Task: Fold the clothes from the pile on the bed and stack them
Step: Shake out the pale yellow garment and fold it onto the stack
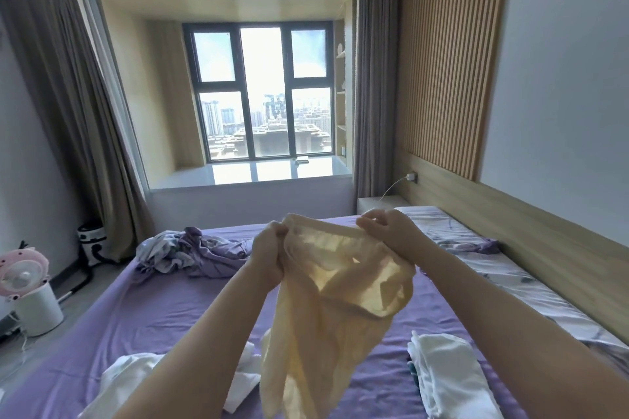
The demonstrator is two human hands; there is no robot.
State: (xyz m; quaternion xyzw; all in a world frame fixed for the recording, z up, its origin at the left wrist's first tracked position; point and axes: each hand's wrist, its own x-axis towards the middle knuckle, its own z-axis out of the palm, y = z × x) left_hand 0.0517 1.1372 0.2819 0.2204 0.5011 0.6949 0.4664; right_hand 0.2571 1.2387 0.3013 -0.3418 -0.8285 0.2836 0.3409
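I hold a thin pale yellow garment (326, 309) up in the air over the purple bed (163, 309). My left hand (270, 255) grips its top edge on the left and my right hand (391, 231) pinches the same edge on the right. The cloth hangs down crumpled between my forearms. White clothes (132, 381) lie loose at the near left, partly hidden by my left arm. A stack of folded white clothes (446, 374) sits at the near right. A rumpled heap of purple and white fabric (190, 252) lies at the far left of the bed.
A patterned pillow (483, 258) lies along the wooden headboard (544, 248) on the right. A bedside table (377, 204) with a charging cable stands by the window. On the floor at left are a pink fan (23, 272) on a white bin and a black-and-white object (92, 241).
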